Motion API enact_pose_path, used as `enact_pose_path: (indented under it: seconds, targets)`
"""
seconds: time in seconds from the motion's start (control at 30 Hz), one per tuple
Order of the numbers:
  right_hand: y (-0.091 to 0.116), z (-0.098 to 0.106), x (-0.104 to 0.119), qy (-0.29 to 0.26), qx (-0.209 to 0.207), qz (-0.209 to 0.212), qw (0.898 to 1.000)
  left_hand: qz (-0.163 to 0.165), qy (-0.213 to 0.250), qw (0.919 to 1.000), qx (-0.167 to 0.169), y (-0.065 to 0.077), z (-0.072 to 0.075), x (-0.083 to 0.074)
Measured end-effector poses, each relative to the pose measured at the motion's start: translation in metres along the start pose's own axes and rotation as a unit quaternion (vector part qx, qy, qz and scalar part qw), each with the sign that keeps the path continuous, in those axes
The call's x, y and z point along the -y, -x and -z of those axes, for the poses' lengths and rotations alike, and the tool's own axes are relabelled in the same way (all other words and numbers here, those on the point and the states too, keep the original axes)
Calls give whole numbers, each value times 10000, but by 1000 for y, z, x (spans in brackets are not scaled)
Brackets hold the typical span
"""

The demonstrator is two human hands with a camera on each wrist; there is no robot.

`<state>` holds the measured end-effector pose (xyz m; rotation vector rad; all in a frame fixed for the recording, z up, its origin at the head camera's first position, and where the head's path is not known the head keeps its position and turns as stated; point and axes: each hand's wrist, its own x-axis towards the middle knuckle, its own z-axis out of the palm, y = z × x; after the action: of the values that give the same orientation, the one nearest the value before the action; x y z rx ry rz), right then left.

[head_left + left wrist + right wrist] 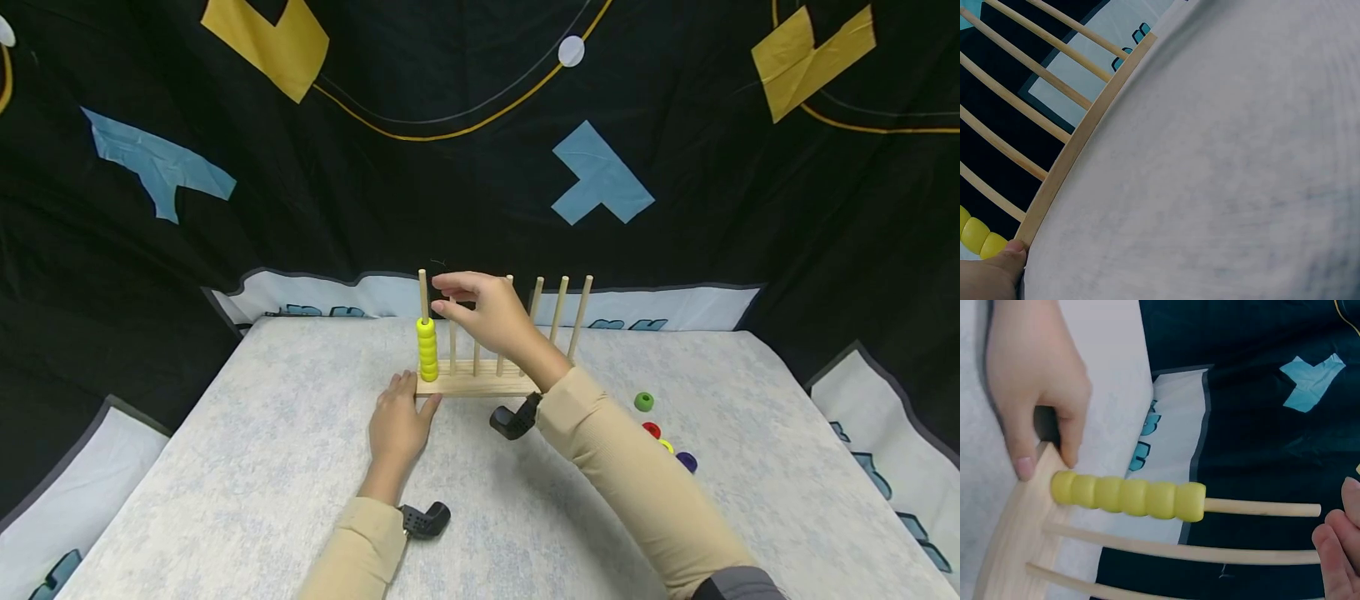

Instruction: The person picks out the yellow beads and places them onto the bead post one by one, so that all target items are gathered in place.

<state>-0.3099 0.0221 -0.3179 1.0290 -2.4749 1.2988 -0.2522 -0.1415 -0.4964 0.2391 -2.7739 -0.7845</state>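
A wooden counting rack [480,383] with a row of upright pegs lies across the table. Several yellow beads [427,350] are stacked on its leftmost peg, whose upper part [1263,507] is bare. My left hand [397,425] grips the left end of the rack's base between thumb and fingers; in the right wrist view the thumb [1022,459] presses the front side. Beside the top of the bead-stacked peg is my right hand [487,312], its fingers [1338,550] loosely bent with nothing seen between them. The right hand and forearm hide parts of the middle pegs.
On the table [262,467] to the right of the rack lie loose beads: a green one [643,402], a red one [652,429], a yellow one [666,446] and a dark blue one [686,462]. A black curtain [450,208] hangs behind the table.
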Motion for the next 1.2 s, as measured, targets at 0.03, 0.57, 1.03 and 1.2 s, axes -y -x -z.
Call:
enact_pose_path:
  seconds: [0.03, 0.57, 1.03, 1.2]
  targets:
    - [3, 1, -1, -30, 14, 7, 10000, -1, 9, 10000, -15, 0, 0, 0]
    - [52, -2, -12, -435, 152, 209, 9987, 105, -11, 9999, 19, -1, 0, 5]
    - [106, 5, -36, -598, 1061, -608, 9907, 59, -43, 10000, 57, -1, -1, 2]
    - [128, 16, -53, -744, 1152, -773, 9875, 1, -25, 10000, 35, -1, -2, 2]
